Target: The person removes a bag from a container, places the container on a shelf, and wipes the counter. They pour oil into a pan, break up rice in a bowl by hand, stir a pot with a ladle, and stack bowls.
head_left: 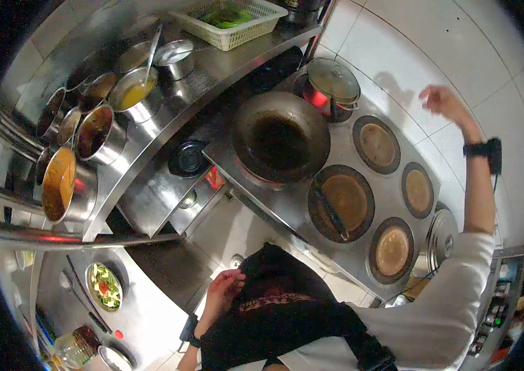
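Note:
My right hand point(444, 102) is raised in front of the tiled wall, beyond the stove. Its fingers are loosely apart, somewhat blurred, with nothing visible in them. My left hand point(226, 287) hangs low beside the black apron point(280, 297), fingers loosely bent and seemingly holding nothing. Between the two hands, a dark wok point(281, 137) rests on the stovetop point(361, 204), a little dark liquid or residue at its bottom. Behind it stands a pot with a glass lid point(333, 81), over a red glow. A black-handled utensil point(331, 213) lies across the nearest round burner plate.
Several steel pots line the left shelf, among them one with orange sauce point(59, 183) and one with yellow liquid and a ladle point(136, 94). A basket of greens point(231, 38) sits at the back. Lower left is a dish of cut vegetables point(105, 286). A lidded pot point(442, 238) stands right.

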{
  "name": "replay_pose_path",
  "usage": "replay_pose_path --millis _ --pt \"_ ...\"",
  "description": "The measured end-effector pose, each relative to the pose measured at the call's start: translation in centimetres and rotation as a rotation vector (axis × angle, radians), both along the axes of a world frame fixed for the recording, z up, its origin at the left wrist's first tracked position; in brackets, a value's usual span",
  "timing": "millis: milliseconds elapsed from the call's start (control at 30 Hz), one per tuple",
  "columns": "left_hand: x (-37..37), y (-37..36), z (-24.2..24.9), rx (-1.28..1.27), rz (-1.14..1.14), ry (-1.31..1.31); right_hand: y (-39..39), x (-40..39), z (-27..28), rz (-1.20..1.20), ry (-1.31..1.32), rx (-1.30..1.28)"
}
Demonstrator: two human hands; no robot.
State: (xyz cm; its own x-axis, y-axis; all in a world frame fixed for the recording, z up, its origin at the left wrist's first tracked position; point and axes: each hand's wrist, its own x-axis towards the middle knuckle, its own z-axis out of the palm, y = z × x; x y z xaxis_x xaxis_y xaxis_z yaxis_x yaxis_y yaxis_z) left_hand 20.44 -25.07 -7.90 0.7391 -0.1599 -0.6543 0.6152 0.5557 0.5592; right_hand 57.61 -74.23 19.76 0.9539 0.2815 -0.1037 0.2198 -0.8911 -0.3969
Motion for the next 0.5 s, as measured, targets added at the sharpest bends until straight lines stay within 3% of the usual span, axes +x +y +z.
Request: replay_pose_path --millis 67,167,233,300,367,400,467,500 --pt "0.5 0.1 0.3 0.053 -0.012 -0.025 0.7 5.5 0.6 -0.032 -0.08 -0.023" --pt "1.1 -1.2 1.2 0.14 0.05 0.014 3.0 13.1 -4.2 0.025 -0.11 0.059" --pt "1.8 -1.9 2.2 0.21 0.149 0.149 3.9 18.2 -10.2 0.172 -0.221 -0.076" --pt "2.4 -2.7 2.4 0.208 0.252 0.154 5.8 22.1 -14.8 0.158 -0.148 -0.364" --pt "3.1 -3.8 2.9 0.194 0.382 0.114 4.7 27.7 -21.2 0.339 -0.282 -0.552" --pt "3.6 -4.4 3.2 0.214 0.417 0.126 4.3 29.3 -23.4 0.374 -0.283 -0.526" --pt "4.7 -5.7 4.0 0.257 0.404 0.114 2.8 30.9 -27.1 0.306 -0.45 0.027" --pt "5.3 -6.3 4.5 0.269 0.431 0.132 2.4 32.3 -28.9 0.331 -0.435 0.045"
